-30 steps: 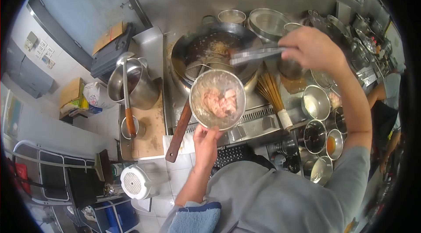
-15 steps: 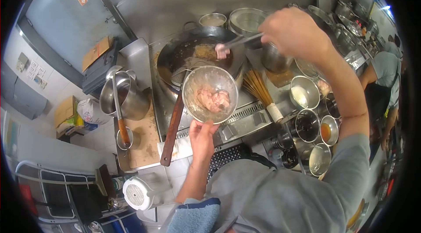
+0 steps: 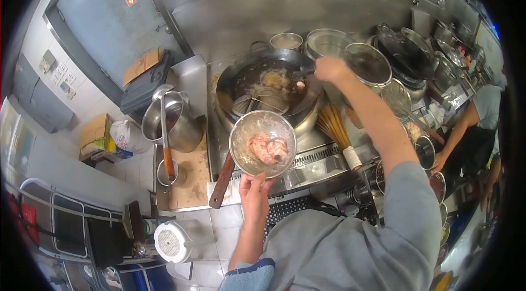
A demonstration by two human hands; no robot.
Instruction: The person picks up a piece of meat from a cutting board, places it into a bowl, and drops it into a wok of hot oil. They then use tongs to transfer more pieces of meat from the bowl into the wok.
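Note:
My left hand (image 3: 255, 195) grips the rim of a metal bowl (image 3: 239, 157) from below. Pale pink raw meat (image 3: 267, 148) lies in that bowl. Over the right side of a large wok (image 3: 226, 89), my right hand (image 3: 331, 69) is closed around metal tongs (image 3: 308, 72). A small piece of meat (image 3: 300, 86) is at the tongs' tips, low over the dark oil. Golden bubbling food (image 3: 275, 79) floats mid-wok. A strainer (image 3: 262, 103) rests across the wok's near edge, its wooden handle sticking out beside the bowl.
Left of the stove stands a steel pot (image 3: 183, 126) with a ladle (image 3: 164, 121) across it. A bamboo brush (image 3: 335, 132) leans right of the wok. Behind are a pot (image 3: 287, 40) and a pan (image 3: 371, 65). At the right, a co-worker's arm (image 3: 459, 133) reaches toward bowls.
My right hand has lowered the tongs and meat from above the wok down to the oil. The bowl stays in my left hand. The view has shifted, and a co-worker's arm has come closer.

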